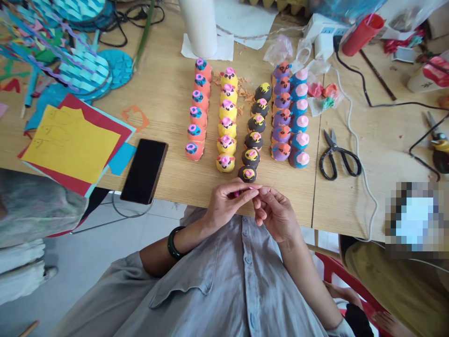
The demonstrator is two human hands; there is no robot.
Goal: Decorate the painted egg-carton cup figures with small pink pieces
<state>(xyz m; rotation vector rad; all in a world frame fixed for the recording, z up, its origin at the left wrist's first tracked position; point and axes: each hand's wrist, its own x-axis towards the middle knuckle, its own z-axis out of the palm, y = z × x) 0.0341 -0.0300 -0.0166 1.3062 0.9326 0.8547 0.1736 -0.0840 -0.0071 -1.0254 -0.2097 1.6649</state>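
Note:
My left hand and my right hand meet at the table's front edge, fingertips pinched together. Between them shows a small piece of pink clay; more pink peeks out between the left thumb and fingers. Just beyond my hands ends a row of dark domed figures with yellow and pink trim. To its left stand yellow figures with pink snouts and orange figures with blue and pink tops. Purple figures with orange trim and blue figures with pink tops stand to the right.
Black-handled scissors lie right of the rows, near a white cable. A phone and stacked coloured paper lie left. Behind stand a white roll and a power strip. Other people sit at both sides.

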